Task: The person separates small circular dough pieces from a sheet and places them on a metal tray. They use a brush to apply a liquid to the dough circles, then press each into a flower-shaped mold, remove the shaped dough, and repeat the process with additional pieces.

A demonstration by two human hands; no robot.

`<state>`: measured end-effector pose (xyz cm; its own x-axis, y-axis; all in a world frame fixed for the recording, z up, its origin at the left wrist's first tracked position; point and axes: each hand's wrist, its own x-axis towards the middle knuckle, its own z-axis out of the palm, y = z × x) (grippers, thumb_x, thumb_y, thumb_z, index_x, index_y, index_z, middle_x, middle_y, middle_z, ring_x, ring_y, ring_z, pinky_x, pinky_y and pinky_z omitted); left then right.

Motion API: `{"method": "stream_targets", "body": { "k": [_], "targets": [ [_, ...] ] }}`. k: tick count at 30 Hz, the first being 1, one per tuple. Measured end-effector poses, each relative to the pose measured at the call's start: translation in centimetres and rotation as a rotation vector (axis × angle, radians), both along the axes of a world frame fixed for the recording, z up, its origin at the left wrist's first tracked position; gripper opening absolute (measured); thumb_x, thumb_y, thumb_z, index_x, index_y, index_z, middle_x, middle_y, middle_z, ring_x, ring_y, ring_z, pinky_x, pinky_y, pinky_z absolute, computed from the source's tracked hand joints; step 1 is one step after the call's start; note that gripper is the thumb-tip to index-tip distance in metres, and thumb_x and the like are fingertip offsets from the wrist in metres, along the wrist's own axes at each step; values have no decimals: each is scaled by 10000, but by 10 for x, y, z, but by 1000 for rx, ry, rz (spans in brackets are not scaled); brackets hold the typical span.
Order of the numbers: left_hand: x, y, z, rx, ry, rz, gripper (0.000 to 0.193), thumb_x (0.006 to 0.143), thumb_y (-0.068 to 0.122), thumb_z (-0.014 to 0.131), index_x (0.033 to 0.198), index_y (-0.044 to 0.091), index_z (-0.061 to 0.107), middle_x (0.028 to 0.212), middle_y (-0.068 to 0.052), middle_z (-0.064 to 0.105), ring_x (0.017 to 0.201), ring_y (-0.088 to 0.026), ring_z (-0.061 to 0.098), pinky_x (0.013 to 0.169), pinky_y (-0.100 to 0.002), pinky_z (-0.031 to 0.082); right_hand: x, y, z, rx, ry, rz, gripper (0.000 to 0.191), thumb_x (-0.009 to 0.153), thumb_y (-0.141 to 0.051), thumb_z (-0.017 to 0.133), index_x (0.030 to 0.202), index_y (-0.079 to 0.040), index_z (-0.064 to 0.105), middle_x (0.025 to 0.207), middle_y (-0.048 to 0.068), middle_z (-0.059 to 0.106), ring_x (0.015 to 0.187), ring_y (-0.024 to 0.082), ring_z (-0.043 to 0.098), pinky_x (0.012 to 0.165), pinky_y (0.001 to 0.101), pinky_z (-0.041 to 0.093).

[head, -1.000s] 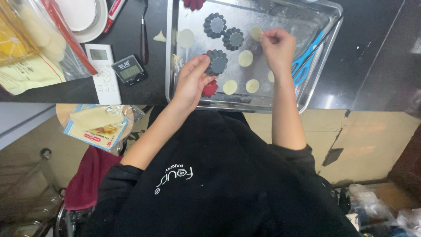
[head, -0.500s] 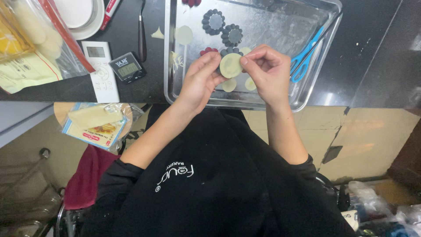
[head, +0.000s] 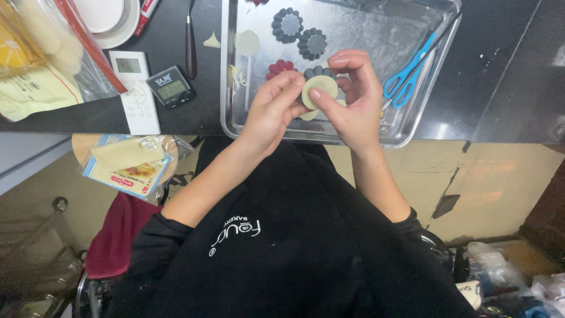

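A pale round dough disc (head: 321,88) sits between my two hands, held over a shiny metal tray (head: 432,106). My left hand (head: 272,112) pinches its left edge and my right hand (head: 352,94) presses on it with thumb and fingers from the right. The disc lies over a small dark fluted tart mould (head: 316,72) that peeks out behind it. Two more dark fluted moulds (head: 286,25) (head: 312,43) lie further back in the tray, and a red fluted mould (head: 279,67) rests just beyond my left fingers. Another pale disc (head: 248,42) lies at the tray's left.
Blue scissors (head: 410,72) lie at the tray's right side. On the dark counter to the left are a small digital timer (head: 170,87), a white remote-like device (head: 135,91), a dark-handled tool (head: 190,41), plastic bags and a white bowl (head: 106,15). A packet (head: 126,165) rests on a stool below.
My hands left separate spots in the tray, came together and lifted a dough disc; now they hold it closer together over a dark mould, pressing it.
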<state>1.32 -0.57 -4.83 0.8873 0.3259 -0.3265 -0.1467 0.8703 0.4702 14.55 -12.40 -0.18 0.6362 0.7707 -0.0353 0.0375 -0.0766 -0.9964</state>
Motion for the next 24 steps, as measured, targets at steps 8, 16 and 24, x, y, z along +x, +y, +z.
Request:
{"method": "stream_targets", "body": {
  "k": [8,16,24],
  "targets": [
    [-5,4,9,-20,-21,-4,222,1085,217,566,1161,16,621,1114,-69,669,1038,-157,678,949,-356,570,1,-3,8,56,107,34,443,919,80,806,1258,-38,546,1323,70,520,1161,126,534,985,261,478],
    [-4,3,15,69,-52,-41,264,1098,222,554,1187,-13,634,1116,-76,678,1038,-144,675,942,-351,590,-1,0,11,110,256,4,436,932,55,798,1282,-32,553,1294,101,557,1140,149,551,1021,286,481],
    [-9,10,17,34,-32,-10,272,1086,226,552,1196,-12,625,1114,-86,686,1028,-162,694,936,-349,595,5,-7,20,103,387,-7,483,919,24,782,1325,-29,526,1316,106,543,1090,159,582,957,261,513]
  ]
}}
